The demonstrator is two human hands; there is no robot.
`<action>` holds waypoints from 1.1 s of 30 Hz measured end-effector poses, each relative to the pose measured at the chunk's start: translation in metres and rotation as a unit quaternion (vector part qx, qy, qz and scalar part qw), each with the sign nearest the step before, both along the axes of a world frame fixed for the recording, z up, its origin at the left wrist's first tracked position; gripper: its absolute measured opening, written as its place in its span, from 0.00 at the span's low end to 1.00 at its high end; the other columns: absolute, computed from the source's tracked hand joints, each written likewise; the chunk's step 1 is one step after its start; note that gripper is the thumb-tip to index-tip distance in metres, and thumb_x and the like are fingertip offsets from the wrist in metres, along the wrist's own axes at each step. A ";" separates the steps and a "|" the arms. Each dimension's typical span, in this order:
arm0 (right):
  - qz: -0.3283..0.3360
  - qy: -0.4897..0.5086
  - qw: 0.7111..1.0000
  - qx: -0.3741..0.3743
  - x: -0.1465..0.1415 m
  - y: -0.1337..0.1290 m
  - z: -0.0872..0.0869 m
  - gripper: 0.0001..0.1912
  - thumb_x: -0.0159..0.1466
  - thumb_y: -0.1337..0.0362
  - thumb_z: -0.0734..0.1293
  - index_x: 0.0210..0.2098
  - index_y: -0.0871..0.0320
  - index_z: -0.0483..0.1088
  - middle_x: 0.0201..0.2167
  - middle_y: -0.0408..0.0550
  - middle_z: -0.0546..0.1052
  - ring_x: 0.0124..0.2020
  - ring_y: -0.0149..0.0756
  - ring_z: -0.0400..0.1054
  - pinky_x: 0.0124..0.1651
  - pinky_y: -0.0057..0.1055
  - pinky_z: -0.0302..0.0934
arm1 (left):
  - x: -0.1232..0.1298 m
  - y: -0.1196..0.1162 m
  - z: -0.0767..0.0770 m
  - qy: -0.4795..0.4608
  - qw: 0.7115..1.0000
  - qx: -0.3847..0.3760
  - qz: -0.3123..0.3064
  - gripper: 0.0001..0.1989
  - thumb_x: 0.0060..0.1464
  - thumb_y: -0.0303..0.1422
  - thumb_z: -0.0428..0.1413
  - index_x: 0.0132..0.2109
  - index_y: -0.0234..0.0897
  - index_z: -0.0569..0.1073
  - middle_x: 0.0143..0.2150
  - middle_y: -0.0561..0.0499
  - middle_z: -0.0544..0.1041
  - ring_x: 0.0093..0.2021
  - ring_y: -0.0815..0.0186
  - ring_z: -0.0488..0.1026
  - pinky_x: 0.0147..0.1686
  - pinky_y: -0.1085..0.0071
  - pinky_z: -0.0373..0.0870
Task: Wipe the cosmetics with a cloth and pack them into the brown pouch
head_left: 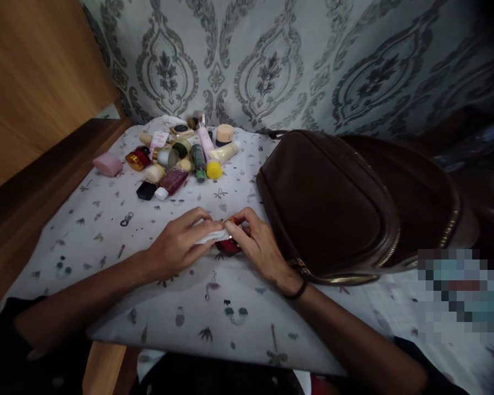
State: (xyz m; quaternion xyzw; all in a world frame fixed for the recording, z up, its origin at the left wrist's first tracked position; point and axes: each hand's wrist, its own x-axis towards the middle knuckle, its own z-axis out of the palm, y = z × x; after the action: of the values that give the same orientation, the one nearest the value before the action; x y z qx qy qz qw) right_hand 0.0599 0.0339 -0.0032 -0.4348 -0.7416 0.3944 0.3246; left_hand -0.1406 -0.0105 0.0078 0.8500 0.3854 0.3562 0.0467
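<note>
A small dark red bottle with an orange-gold top rests low over the patterned white cloth, between my two hands. My right hand has its fingers closed round the bottle's top and side. A folded white cloth or tissue is pinched in my left hand and touches the bottle's left side. Part of the bottle is hidden by my fingers.
Behind my hands at the left lies a cluster of cosmetics, including a maroon bottle, a green bottle and a pink item. A large brown leather bag stands close on the right. Wooden furniture borders the left.
</note>
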 end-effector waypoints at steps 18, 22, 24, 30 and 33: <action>0.034 0.036 0.999 -0.022 0.001 0.010 -0.005 0.24 0.67 0.49 0.61 0.52 0.58 0.74 0.41 0.50 0.78 0.35 0.36 0.70 0.36 0.31 0.65 | -0.010 0.011 0.004 -0.003 0.997 -0.013 -0.078 0.14 0.61 0.20 0.51 0.48 0.39 0.74 0.46 0.45 0.72 0.47 0.65 0.73 0.45 0.67 0.74; 0.024 0.073 0.993 -0.089 0.002 0.009 -0.004 0.25 0.65 0.52 0.64 0.58 0.56 0.71 0.41 0.49 0.77 0.29 0.32 0.67 0.27 0.27 0.63 | -0.015 0.015 -0.001 -0.040 0.996 -0.050 -0.059 0.14 0.62 0.21 0.51 0.49 0.39 0.74 0.46 0.46 0.72 0.47 0.65 0.74 0.46 0.67 0.73; 0.026 0.096 0.987 -0.123 0.002 0.008 -0.004 0.27 0.63 0.53 0.65 0.60 0.55 0.70 0.40 0.47 0.76 0.25 0.29 0.65 0.24 0.26 0.63 | -0.017 0.017 -0.004 -0.057 0.995 -0.070 -0.047 0.13 0.62 0.23 0.52 0.50 0.39 0.74 0.45 0.47 0.72 0.46 0.64 0.74 0.45 0.67 0.73; 0.038 0.143 0.973 -0.178 0.000 0.008 -0.007 0.34 0.60 0.49 0.69 0.62 0.55 0.67 0.37 0.45 0.75 0.19 0.26 0.63 0.20 0.27 0.62 | -0.020 0.019 -0.005 -0.079 0.992 -0.099 -0.002 0.12 0.62 0.26 0.53 0.51 0.38 0.74 0.42 0.48 0.74 0.44 0.64 0.73 0.43 0.68 0.71; 0.040 0.147 0.978 -0.140 -0.002 0.007 -0.006 0.28 0.60 0.49 0.69 0.56 0.55 0.71 0.36 0.45 0.74 0.21 0.26 0.62 0.20 0.26 0.60 | -0.017 0.017 -0.005 -0.071 0.994 -0.085 0.005 0.12 0.63 0.26 0.53 0.52 0.37 0.73 0.42 0.48 0.74 0.44 0.64 0.73 0.44 0.68 0.71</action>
State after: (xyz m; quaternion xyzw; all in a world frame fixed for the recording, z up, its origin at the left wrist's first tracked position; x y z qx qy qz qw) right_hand 0.0582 0.0414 -0.0095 -0.3832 -0.6397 0.5667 0.3505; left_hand -0.1577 0.0063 0.0026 0.8135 0.4137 0.3824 0.1442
